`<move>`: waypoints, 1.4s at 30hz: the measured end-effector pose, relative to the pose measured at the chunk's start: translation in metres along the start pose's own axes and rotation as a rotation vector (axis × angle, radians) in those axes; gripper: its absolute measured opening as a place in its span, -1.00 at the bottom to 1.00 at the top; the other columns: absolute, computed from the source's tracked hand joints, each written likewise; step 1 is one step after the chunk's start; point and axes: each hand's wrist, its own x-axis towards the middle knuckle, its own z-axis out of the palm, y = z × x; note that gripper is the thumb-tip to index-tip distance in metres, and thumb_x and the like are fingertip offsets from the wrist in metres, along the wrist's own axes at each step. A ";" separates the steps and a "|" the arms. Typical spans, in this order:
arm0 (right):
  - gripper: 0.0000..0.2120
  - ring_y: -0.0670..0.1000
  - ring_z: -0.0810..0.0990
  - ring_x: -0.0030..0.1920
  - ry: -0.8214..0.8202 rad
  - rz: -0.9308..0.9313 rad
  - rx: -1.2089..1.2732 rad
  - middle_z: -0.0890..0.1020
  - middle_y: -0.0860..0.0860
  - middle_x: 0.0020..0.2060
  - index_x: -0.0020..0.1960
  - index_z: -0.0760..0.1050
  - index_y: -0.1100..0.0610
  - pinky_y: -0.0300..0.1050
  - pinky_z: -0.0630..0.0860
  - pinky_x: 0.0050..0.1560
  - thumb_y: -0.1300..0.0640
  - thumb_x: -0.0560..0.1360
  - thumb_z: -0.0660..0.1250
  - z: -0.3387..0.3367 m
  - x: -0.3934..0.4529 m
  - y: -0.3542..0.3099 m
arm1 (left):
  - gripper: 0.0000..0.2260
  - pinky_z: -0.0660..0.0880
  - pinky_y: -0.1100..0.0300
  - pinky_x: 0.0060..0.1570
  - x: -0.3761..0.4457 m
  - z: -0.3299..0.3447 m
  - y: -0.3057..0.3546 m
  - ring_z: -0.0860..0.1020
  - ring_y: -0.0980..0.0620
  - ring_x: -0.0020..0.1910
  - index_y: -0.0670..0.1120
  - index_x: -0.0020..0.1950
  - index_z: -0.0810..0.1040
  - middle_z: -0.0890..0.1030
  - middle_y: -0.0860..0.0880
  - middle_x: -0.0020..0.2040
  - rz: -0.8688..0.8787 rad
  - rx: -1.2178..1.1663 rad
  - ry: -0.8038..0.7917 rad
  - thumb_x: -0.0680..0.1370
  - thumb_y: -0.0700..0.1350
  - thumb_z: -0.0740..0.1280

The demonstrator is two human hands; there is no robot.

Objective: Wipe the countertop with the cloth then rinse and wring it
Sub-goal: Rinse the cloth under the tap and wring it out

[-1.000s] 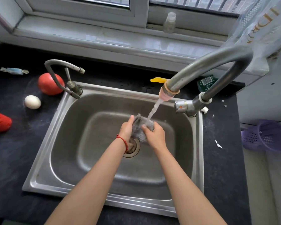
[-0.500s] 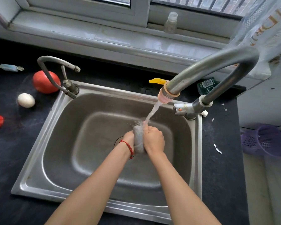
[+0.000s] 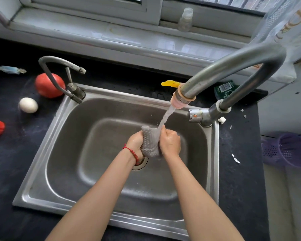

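Head view, the only one supplied. My left hand (image 3: 136, 142) and my right hand (image 3: 170, 142) are both curled shut around the grey, bumpy-textured cloth (image 3: 150, 144), which is bunched into an upright roll pressed between my palms. The roll's top edge stands just above my knuckles; its lower end hangs below my wrists, over the round metal drain (image 3: 141, 163), which my left wrist partly hides. A red string bracelet (image 3: 132, 153) sits on that wrist.

The water stream (image 3: 165, 118) falls from the pink-collared spout of the tall curved steel faucet (image 3: 233, 66), up and to the right of my right hand, and lands where the cloth meets my right fingers (image 3: 164, 133). All of this is held above the basin of the stainless steel sink (image 3: 63, 153).

Judgement: wiping appears finished; rinsing is the step in hand and wringing is not yet done. To rinse well, I should loosen and reclench so that water runs through the inner folds, not only over the top. I should turn the roll so that the lower end also passes under the stream. The cloth should stay low over the basin to limit splash onto the dark speckled countertop (image 3: 240, 153) beyond my right hand.

Away to the left of my left hand, a white egg (image 3: 28, 105) and a red tomato (image 3: 48, 85) lie on the counter, well apart from the work.
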 end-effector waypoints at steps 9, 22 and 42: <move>-0.86 -0.26 0.62 -0.21 -0.472 -0.218 0.357 0.66 -0.13 -0.22 -0.01 0.62 0.12 -0.39 0.51 -0.21 0.17 0.43 0.39 -0.031 0.006 0.004 | -0.83 0.60 0.11 -0.18 0.003 -0.032 0.013 0.62 -0.06 -0.25 -0.24 -0.10 0.58 0.64 -0.15 -0.20 0.153 0.069 0.069 0.49 -0.13 0.34; -0.83 0.24 0.59 0.09 0.168 -0.675 -0.087 0.66 0.24 0.00 -0.05 0.64 0.25 0.17 0.47 0.13 0.27 0.37 0.40 -0.017 -0.018 0.015 | -0.85 0.54 0.01 0.03 -0.002 -0.028 0.014 0.58 -0.08 -0.23 -0.18 -0.36 0.53 0.59 -0.16 -0.25 0.149 0.096 0.329 0.36 -0.24 0.46; -0.61 0.21 0.58 -0.12 -0.323 -0.370 -0.244 0.69 0.10 -0.15 0.06 0.51 -0.03 0.05 0.52 -0.12 -0.13 0.29 0.43 -0.032 -0.017 0.019 | -0.85 0.41 0.26 -0.17 -0.033 -0.020 0.021 0.46 0.04 -0.29 -0.10 -0.30 0.48 0.51 -0.02 -0.32 1.058 1.080 0.005 0.41 -0.27 0.39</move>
